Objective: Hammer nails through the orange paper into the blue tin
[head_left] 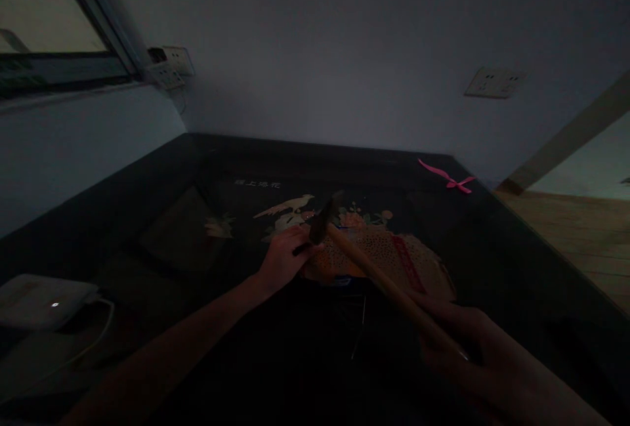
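My right hand (462,340) is closed round the wooden handle of a hammer (374,270) that slants up and to the left. The hammer's dark head is over the fingers of my left hand (284,258). Those fingers are bent at the left end of a flat tan and orange piece with many dark dots and a red band (388,252). A small dark bit shows at my left fingertips, too dim to name. Below the dotted piece, a thin bent wire-like line (363,321) catches the light.
The dark glossy table (162,170) carries a printed bird and flowers. A pink ribbon bow (459,184) lies at the far right corner. At the left is a white box (44,301) with a lit spot and a cable. Wall sockets (495,83) are behind.
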Demonstrator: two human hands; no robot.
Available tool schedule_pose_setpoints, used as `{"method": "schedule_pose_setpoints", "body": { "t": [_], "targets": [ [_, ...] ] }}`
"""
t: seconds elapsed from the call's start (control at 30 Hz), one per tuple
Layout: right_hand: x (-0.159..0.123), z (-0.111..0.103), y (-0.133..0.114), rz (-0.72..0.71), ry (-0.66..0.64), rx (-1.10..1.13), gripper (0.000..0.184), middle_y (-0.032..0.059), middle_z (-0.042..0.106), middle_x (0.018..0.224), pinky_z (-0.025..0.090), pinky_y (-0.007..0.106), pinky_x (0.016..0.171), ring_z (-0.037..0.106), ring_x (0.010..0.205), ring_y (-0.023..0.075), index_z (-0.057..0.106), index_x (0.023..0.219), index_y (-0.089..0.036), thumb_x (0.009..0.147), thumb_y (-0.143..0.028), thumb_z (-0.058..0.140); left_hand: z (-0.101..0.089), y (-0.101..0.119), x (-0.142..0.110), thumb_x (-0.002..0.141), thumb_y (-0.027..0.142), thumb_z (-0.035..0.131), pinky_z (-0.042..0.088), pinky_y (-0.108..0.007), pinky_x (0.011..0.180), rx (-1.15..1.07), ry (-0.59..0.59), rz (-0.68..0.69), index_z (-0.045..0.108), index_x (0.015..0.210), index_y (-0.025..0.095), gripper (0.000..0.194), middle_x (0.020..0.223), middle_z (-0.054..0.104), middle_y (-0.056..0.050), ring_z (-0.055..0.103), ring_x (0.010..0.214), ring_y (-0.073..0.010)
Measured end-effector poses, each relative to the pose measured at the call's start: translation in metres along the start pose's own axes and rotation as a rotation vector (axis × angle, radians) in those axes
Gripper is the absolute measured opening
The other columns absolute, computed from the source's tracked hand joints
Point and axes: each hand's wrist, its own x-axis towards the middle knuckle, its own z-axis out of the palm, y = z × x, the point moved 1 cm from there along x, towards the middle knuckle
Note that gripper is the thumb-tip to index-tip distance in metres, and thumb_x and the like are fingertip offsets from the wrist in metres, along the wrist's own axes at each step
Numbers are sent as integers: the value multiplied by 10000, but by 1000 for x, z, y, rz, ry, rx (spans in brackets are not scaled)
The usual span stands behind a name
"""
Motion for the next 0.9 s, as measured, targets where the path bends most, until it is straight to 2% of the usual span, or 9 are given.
{"method": "schedule_pose_setpoints", "body": {
  "t": [0.1, 0.27, 0.43, 0.6, 0.73, 0.9],
  "targets": [
    [1, -1, -2, -23, -31, -6, 527, 56, 760, 988, 605, 298, 671, 708, 838, 255, 721, 1146, -259, 651, -439, 710, 0, 1, 0, 877, 316, 601, 545, -322, 734, -5, 2, 11, 681, 775, 167, 197, 817, 710, -57, 676, 789, -188],
    [1, -3, 2, -22, 32, 5, 496, 44, 760, 996, 585, 331, 770, 687, 917, 281, 745, 1093, -282, 625, -445, 755, 0, 0, 1, 874, 307, 610, 535, -284, 681, 7, 20, 22, 657, 721, 160, 218, 731, 683, -36, 655, 710, -160],
    [-1, 1, 4, 41, 42, 78, 510, 44, 756, 965, 592, 311, 694, 688, 863, 275, 753, 1074, -301, 583, -442, 761, 1, -2, 0, 869, 285, 620, 533, -288, 699, 7, 5, 53, 664, 746, 156, 183, 759, 683, -42, 660, 754, -166],
    [-3, 1, -1, 41, 79, 122, 474, 40, 750, 973, 582, 310, 737, 678, 914, 276, 766, 1033, -316, 572, -425, 760, 0, -1, 0, 865, 281, 627, 522, -266, 646, 0, 20, 45, 650, 717, 158, 193, 694, 654, -20, 638, 679, -144],
    [-1, 3, -2, 13, 59, 101, 450, 21, 753, 944, 573, 299, 768, 684, 885, 254, 777, 998, -336, 552, -390, 761, 1, -3, -1, 863, 273, 624, 527, -288, 677, -9, 3, 35, 668, 734, 165, 174, 732, 674, -32, 650, 727, -162],
    [-4, 3, 2, 70, 80, 98, 477, 32, 757, 949, 596, 277, 630, 701, 843, 260, 754, 1058, -321, 598, -443, 730, 1, -4, -1, 857, 291, 633, 530, -288, 675, -18, 16, 29, 662, 713, 169, 191, 726, 677, -26, 646, 701, -155]
  ]
}}
